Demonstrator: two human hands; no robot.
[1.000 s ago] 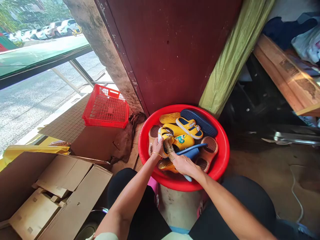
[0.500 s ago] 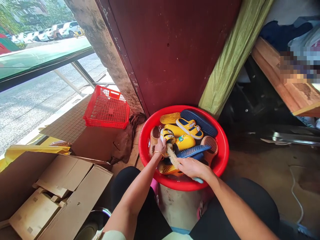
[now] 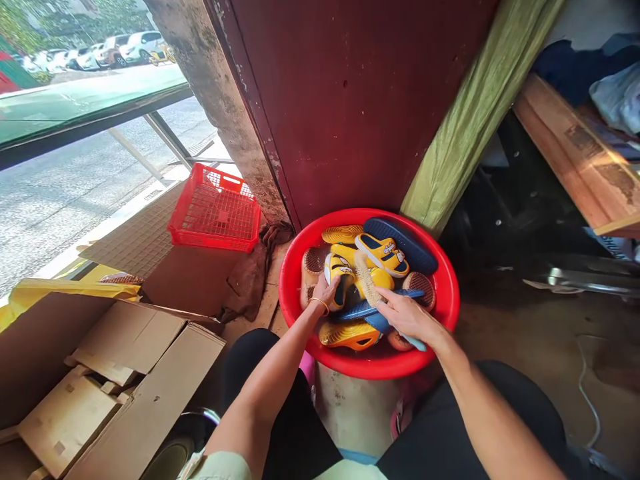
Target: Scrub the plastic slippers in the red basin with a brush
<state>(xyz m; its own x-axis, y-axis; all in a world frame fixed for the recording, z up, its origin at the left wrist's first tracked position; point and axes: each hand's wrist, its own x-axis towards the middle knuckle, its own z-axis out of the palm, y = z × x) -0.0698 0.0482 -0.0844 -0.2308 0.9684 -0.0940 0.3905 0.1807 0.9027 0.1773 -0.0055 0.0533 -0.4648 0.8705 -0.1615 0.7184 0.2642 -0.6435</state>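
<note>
A red basin in front of me is full of slippers in water. My left hand is closed on a yellow slipper with a white edge and dark inside, at the basin's left. My right hand grips a scrubbing brush with pale bristles and a light blue handle end, its head just right of that slipper. Around them lie another yellow slipper, a dark blue slipper at the back, a blue slipper and an orange-yellow slipper nearer me.
Left of the basin stand a red plastic crate and an open cardboard box. A dark brown cloth lies between crate and basin. Behind the basin is a dark red door beside a green curtain.
The brush in my right hand has moved up and right, off the held slipper's near part. The left hand's slipper has turned slightly, showing more of its inside. The view has shifted a little.
</note>
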